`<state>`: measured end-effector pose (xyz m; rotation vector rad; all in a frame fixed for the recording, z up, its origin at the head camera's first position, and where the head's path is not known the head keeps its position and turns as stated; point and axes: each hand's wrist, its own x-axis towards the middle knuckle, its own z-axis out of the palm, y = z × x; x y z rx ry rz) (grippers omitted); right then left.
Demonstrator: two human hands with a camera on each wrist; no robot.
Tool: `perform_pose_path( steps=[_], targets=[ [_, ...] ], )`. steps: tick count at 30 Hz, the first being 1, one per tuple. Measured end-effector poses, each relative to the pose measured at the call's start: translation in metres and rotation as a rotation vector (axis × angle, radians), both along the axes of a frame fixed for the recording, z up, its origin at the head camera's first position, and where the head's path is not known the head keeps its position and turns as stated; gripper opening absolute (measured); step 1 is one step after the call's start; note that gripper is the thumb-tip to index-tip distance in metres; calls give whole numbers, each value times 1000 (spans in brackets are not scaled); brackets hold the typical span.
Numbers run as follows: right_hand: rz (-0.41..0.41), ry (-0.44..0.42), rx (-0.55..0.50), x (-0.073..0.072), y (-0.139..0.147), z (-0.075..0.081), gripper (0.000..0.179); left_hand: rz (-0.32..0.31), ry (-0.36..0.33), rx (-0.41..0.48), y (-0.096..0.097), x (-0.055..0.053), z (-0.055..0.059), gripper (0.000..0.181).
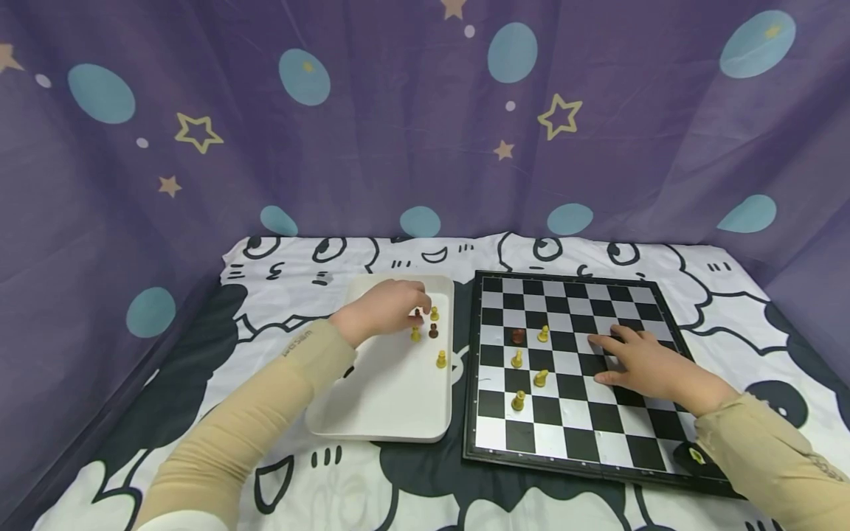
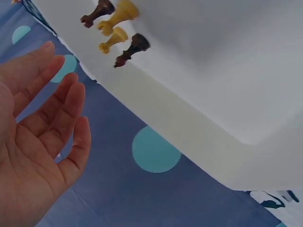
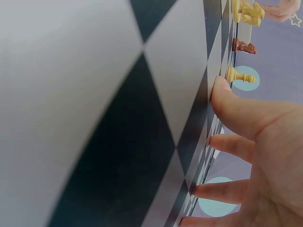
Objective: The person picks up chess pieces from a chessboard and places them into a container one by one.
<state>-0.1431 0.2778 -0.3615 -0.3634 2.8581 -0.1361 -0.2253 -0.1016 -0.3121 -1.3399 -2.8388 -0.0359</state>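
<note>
My left hand point(image 1: 388, 306) hovers over the far part of a white tray point(image 1: 378, 431), beside several yellow and dark brown chess pieces. Its fingers are loosely bent and hold nothing in the left wrist view. There, a brown chess piece point(image 2: 132, 49) and a yellow rook point(image 2: 118, 16) stand near the hand. My right hand point(image 1: 644, 365) rests with spread fingers on a black-and-white chessboard point(image 1: 574, 435). Left of it on the board are a yellow bishop point(image 1: 544, 334), a brown knight point(image 3: 245, 46), a yellow knight point(image 1: 541, 378) and a yellow rook point(image 1: 518, 400).
A yellow chess piece point(image 1: 441, 359) stands apart near the tray's right wall. Beside my right sleeve lies a dark rounded object point(image 1: 693, 456) with a yellow-green mark. A cartoon-print cloth point(image 1: 358, 487) covers the table, and a purple curtain point(image 1: 425, 147) hangs behind.
</note>
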Motion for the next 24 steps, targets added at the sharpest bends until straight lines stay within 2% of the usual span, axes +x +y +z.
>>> perform_pose_path(
  steps=[7, 12, 19, 24],
  targets=[
    [1, 0, -1, 0, 0, 0, 77, 4, 12, -35, 11, 2, 10, 16],
    [6, 8, -2, 0, -1, 1, 78, -17, 18, -52, 20, 4, 15, 16],
    [7, 16, -4, 0, 0, 0, 76, -16, -6, -51, 31, 3, 20, 18],
    [6, 9, -4, -1, 0, 1, 76, -36, 11, -43, 41, 4, 25, 16]
  ],
)
